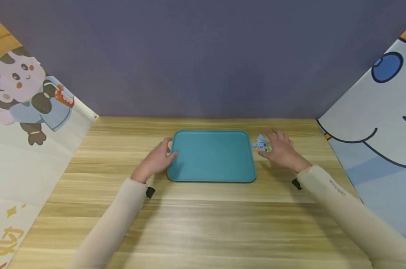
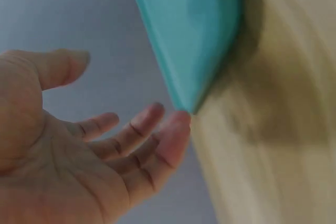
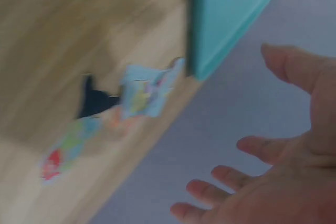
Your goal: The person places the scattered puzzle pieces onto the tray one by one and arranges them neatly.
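Note:
A teal rectangular tray (image 1: pixel 211 156) lies flat on the wooden table. My left hand (image 1: pixel 157 157) is at its left edge, thumb over the rim, fingers relaxed; in the left wrist view the left hand (image 2: pixel 94 150) has spread fingers close to a tray corner (image 2: pixel 184 30), and contact cannot be told. Just right of the tray are colorful flat pieces (image 1: pixel 261 143), partly hidden by my right hand (image 1: pixel 282 149). The right wrist view shows blurred blue patterned pieces (image 3: pixel 144 90) and a dark one (image 3: pixel 95 100) beside the tray (image 3: pixel 226 19), with the right hand (image 3: pixel 278 166) open and holding nothing.
Behind the table (image 1: pixel 203 224) rises a plain grey-blue wall (image 1: pixel 203 56). White panels with cartoon pictures stand at the left (image 1: pixel 38 168) and right (image 1: pixel 357 112). Small black items (image 1: pixel 150 192) show by both wrists.

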`<act>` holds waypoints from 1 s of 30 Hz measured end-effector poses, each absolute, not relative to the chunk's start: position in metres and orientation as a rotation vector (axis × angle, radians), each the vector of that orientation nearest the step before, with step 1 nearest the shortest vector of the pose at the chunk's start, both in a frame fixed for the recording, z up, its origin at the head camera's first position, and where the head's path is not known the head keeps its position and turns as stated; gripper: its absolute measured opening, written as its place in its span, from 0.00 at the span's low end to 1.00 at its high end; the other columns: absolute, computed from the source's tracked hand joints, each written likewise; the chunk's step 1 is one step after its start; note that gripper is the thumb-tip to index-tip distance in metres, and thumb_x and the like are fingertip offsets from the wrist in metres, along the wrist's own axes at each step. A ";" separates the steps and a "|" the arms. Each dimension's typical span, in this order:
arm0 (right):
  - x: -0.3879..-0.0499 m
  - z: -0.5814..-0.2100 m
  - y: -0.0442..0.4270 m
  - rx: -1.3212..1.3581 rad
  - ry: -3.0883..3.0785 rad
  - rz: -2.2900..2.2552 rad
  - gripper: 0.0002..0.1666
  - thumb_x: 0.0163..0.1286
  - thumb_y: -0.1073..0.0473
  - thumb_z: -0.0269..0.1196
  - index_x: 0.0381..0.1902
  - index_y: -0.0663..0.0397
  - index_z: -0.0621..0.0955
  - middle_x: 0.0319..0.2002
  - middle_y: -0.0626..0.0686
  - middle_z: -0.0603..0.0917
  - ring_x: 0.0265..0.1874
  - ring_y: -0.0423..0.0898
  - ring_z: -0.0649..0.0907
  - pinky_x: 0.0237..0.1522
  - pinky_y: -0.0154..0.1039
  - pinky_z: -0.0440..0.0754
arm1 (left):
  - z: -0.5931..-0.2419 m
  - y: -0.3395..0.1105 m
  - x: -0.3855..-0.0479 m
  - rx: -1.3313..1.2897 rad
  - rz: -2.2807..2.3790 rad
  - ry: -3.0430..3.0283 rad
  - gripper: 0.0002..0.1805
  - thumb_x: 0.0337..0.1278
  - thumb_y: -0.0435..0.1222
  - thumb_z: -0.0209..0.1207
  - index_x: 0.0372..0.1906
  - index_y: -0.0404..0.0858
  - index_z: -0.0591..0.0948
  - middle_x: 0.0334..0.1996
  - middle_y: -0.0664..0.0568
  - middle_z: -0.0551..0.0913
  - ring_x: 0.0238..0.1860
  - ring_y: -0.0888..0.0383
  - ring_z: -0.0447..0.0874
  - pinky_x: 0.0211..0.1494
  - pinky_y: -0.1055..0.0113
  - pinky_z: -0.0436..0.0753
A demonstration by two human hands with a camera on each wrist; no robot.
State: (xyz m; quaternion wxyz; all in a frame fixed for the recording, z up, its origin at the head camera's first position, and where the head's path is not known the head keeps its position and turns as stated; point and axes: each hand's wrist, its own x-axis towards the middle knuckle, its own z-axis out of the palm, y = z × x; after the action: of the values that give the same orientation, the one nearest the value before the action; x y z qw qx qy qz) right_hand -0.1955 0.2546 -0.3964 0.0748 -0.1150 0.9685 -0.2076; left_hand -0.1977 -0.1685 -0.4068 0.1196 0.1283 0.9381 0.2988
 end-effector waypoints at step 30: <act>-0.246 -0.445 0.287 -0.426 2.815 -0.687 0.24 0.62 0.67 0.65 0.57 0.68 0.76 0.55 0.69 0.73 0.54 0.65 0.71 0.60 0.59 0.60 | -0.444 -0.186 -0.228 0.355 0.827 2.620 0.29 0.67 0.31 0.50 0.68 0.32 0.55 0.45 0.36 0.79 0.41 0.49 0.78 0.46 0.55 0.75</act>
State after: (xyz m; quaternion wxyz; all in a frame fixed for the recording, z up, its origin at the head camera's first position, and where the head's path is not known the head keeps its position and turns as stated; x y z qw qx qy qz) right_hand -0.2455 0.2874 -0.4450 0.1064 -0.1445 0.9557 -0.2333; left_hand -0.2284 -0.1858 -0.4437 0.1845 0.1261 0.9295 0.2933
